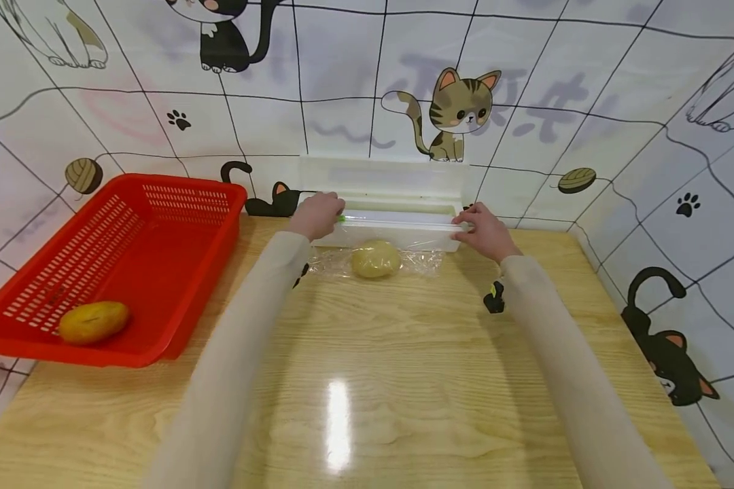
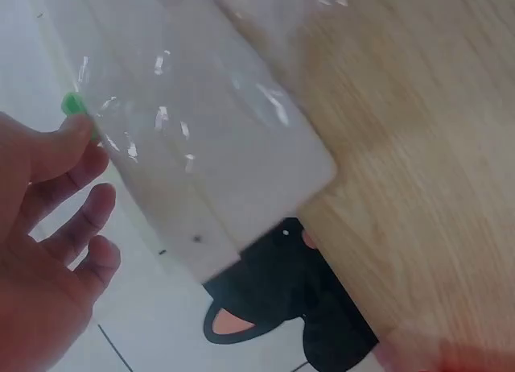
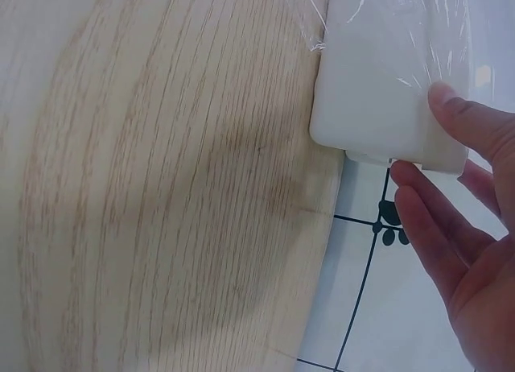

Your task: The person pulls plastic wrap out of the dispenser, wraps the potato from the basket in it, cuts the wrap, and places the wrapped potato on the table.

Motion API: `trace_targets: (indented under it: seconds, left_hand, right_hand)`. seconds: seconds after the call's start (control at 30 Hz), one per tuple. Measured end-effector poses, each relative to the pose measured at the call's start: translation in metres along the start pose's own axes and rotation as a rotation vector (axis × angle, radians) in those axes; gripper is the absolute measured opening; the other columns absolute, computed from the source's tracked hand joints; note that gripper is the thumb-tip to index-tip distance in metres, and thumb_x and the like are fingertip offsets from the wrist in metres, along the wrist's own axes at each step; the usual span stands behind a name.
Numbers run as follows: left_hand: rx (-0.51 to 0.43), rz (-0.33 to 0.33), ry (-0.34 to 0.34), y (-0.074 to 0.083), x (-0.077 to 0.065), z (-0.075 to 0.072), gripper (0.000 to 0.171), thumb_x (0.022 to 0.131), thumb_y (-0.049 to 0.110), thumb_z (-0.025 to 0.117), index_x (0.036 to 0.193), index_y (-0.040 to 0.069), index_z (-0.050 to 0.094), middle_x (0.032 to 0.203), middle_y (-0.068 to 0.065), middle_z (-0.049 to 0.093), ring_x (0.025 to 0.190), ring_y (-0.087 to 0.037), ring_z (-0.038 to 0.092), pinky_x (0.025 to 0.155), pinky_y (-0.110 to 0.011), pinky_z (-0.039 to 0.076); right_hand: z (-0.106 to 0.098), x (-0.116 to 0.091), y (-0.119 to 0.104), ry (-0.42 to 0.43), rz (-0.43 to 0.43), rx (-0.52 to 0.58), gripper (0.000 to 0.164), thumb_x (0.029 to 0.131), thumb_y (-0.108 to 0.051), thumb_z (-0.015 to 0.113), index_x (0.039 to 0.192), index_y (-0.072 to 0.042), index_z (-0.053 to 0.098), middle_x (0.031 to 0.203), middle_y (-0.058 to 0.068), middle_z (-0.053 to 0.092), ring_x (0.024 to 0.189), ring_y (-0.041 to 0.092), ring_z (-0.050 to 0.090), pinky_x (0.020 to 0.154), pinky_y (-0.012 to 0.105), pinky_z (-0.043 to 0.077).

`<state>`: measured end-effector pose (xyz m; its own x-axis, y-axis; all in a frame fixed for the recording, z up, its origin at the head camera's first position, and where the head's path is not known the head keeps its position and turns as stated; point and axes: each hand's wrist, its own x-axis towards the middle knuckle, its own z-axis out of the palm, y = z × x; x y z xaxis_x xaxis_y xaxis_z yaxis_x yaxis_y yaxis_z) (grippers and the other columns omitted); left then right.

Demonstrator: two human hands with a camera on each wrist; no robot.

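Upper-centre frame, left hand (image 1: 316, 216) pinches green tab (image 2: 72, 104), right hand (image 1: 486, 233) grips right end of white box (image 1: 425, 239) (likely steadying it), yellow round item (image 1: 376, 259) in clear film (image 1: 422, 263) mid-frame.

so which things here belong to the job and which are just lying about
Apparently in use:
white box, held by right hand
green tab, pinched by left hand
clear film
round yellow item

Apparently lying about:
red basket
oblong yellow item inside it
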<state>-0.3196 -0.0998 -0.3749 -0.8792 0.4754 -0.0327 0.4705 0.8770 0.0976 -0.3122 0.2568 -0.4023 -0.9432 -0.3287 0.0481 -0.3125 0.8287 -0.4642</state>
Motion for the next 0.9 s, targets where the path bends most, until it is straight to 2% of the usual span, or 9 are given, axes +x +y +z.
trace_targets:
  seconds: [0.13,0.27,0.4,0.53,0.8,0.9]
  left_hand:
    - [0.042,-0.001,0.01,-0.011,-0.007,0.003,0.01,0.098,0.009,0.057,0.106,0.005,0.059,0.104,-0.01,0.056,0.095,-0.031,0.053,0.078,-0.043,0.048]
    - [0.053,-0.016,0.021,-0.014,-0.01,0.005,0.011,0.099,0.011,0.055,0.108,0.006,0.059,0.105,-0.01,0.056,0.099,-0.032,0.053,0.081,-0.046,0.048]
    - [0.047,-0.045,0.024,-0.016,-0.013,0.006,0.012,0.099,0.013,0.055,0.108,0.007,0.058,0.107,-0.009,0.055,0.101,-0.033,0.052,0.084,-0.049,0.045]
    - [0.037,-0.047,0.032,-0.022,-0.016,0.006,0.011,0.099,0.012,0.055,0.108,0.007,0.058,0.107,-0.009,0.055,0.098,-0.033,0.051,0.083,-0.048,0.044]
    - [0.032,-0.089,0.046,-0.048,-0.033,-0.001,0.012,0.096,0.005,0.058,0.107,0.003,0.057,0.106,-0.013,0.056,0.098,-0.036,0.054,0.083,-0.052,0.047]
    - [0.027,-0.082,0.043,-0.055,-0.036,-0.001,0.014,0.095,0.004,0.058,0.109,0.002,0.057,0.107,-0.015,0.058,0.097,-0.037,0.055,0.084,-0.052,0.047]
  right_hand:
    - [0.0,-0.002,-0.002,0.0,0.001,-0.01,0.03,0.093,-0.018,0.067,0.117,0.0,0.062,0.111,0.017,0.04,0.102,0.042,0.059,0.085,0.053,0.044]
    - [0.001,-0.001,-0.003,0.005,0.003,-0.006,0.031,0.093,-0.019,0.066,0.118,-0.001,0.062,0.111,0.016,0.04,0.104,0.043,0.059,0.086,0.054,0.044]
    - [0.002,-0.001,-0.003,0.008,0.014,-0.014,0.032,0.093,-0.02,0.067,0.118,-0.002,0.063,0.11,0.015,0.04,0.104,0.042,0.06,0.084,0.053,0.045]
    - [0.003,0.0,-0.002,0.008,0.014,-0.017,0.032,0.093,-0.021,0.067,0.119,-0.002,0.063,0.11,0.015,0.041,0.103,0.041,0.06,0.081,0.052,0.046]
    - [0.003,0.0,0.002,0.011,0.022,-0.022,0.033,0.094,-0.022,0.065,0.12,-0.002,0.062,0.11,0.015,0.041,0.102,0.04,0.06,0.081,0.051,0.046]
    - [0.004,0.0,0.004,0.005,0.029,-0.016,0.033,0.094,-0.022,0.065,0.12,-0.003,0.063,0.11,0.014,0.041,0.103,0.039,0.06,0.081,0.051,0.046]
